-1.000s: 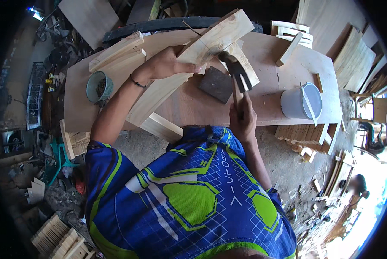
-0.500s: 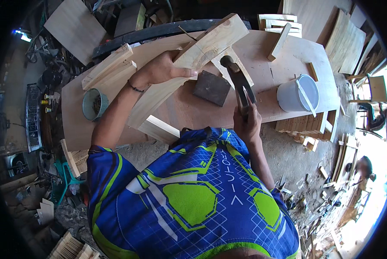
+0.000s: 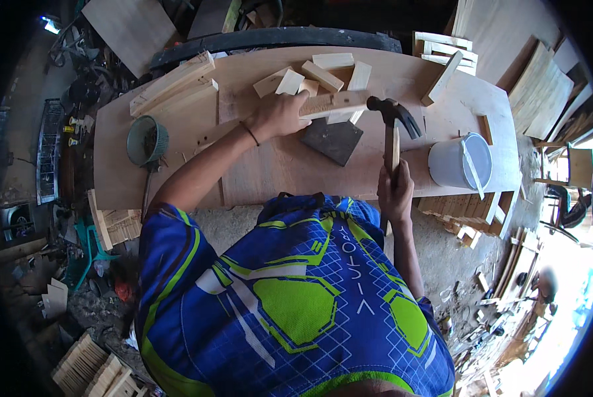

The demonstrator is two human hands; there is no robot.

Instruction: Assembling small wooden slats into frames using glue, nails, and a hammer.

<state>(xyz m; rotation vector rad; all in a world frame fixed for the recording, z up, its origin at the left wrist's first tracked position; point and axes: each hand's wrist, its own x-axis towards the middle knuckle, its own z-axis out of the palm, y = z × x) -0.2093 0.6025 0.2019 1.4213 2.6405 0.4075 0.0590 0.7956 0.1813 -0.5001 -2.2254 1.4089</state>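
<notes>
My left hand is closed around a pale wooden board held over the table, its thumb along the top edge. The board's right end points toward the hammer. In my right hand is a claw hammer with a wooden handle, gripped near the handle's lower end. Its black head is at the board's right end; I cannot tell whether they touch. Beneath the board lies a dark square block. Several short wood offcuts lie just behind it.
The plywood table carries a green cup of small pieces at left, longer wood pieces behind it, and a white bucket at right. An upright wood strip stands at the back right.
The board has swung from a steep slant to nearly level and come down, uncovering the offcuts. The hammer has moved right, its head now beside the board's end.
</notes>
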